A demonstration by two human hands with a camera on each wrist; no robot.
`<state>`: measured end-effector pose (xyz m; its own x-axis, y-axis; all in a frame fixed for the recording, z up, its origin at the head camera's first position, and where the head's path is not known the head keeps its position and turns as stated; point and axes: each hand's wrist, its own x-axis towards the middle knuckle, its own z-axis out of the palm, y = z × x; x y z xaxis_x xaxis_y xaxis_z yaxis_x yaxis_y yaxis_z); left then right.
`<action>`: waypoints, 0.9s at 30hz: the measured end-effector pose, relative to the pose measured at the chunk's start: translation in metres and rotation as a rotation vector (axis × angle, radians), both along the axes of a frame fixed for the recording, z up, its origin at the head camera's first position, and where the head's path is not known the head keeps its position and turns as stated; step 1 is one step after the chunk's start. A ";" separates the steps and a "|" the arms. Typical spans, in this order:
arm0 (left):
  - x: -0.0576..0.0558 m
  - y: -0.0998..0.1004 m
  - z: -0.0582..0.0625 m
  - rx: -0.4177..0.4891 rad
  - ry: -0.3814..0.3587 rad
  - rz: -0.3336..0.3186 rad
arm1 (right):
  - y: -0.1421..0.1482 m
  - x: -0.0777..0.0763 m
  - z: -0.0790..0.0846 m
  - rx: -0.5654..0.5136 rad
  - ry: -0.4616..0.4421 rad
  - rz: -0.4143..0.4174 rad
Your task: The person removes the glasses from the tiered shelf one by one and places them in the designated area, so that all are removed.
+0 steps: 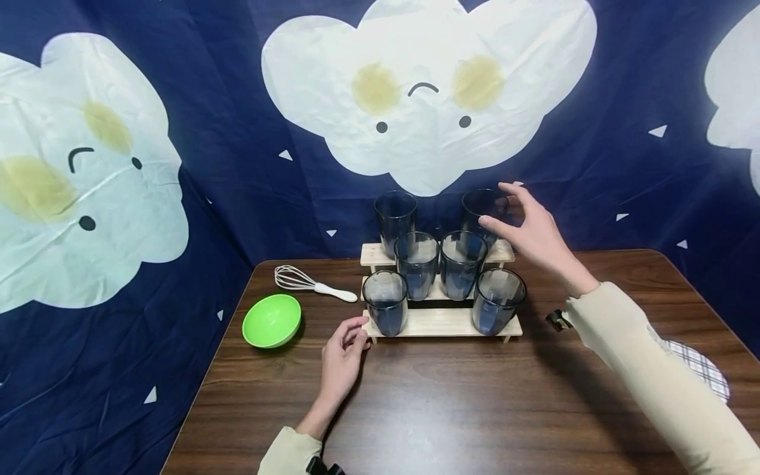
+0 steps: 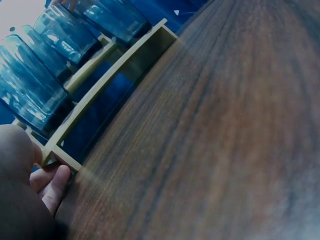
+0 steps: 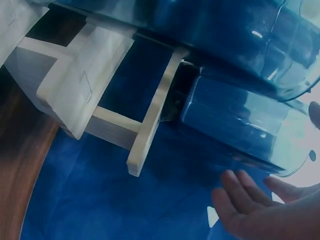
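A three-tier wooden stand holds several dark clear glasses, two on each tier. At the left end of its lowest tier, my left hand grips the corner, thumb in front; the left wrist view shows its fingers curled by the end leg. My right hand is raised at the upper right, thumb and fingers spread beside the top right glass. In the right wrist view, a gap shows between the fingers and that glass. Nothing is in the right hand.
Left of the stand lie a white whisk and a green bowl on the brown wooden table. A checked cloth item lies at the right, partly behind the right sleeve. A blue curtain with clouds hangs close behind the stand.
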<state>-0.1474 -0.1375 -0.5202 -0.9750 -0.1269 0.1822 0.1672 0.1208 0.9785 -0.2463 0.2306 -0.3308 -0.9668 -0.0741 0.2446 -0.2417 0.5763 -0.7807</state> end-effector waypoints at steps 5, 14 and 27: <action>0.000 0.000 0.001 0.012 -0.018 0.015 | -0.002 -0.004 -0.003 -0.009 -0.003 0.034; 0.000 -0.002 -0.002 -0.005 0.046 0.008 | -0.005 -0.008 -0.005 -0.034 0.040 0.020; -0.013 -0.011 -0.036 0.047 0.188 -0.037 | -0.011 -0.008 -0.013 -0.159 0.110 -0.089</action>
<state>-0.1609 -0.1483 -0.5559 -0.9285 -0.1046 0.3563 0.3510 0.0659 0.9340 -0.2545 0.2197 -0.3441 -0.9347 0.0581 0.3507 -0.2841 0.4711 -0.8351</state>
